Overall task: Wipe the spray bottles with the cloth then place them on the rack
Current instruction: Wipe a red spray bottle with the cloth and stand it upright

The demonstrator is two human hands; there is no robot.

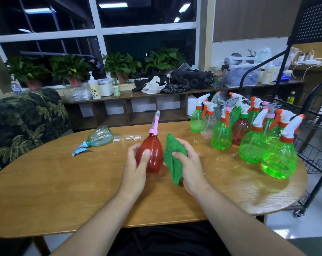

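left hand (136,163) clamped on red spray bottle (152,154), upright over bench (64,182), nozzle pointing away. right hand (189,163) bunched round green cloth (173,159), just right of bottle, about touching. rack (315,145) far right, so right hand nearer it. guessing wipe comes first.

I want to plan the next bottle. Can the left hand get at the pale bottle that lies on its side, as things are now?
Probably not yet: the left hand is closed around the red bottle. The wooden table between it and the pale bottle is bare, so once it lets go the way looks free.
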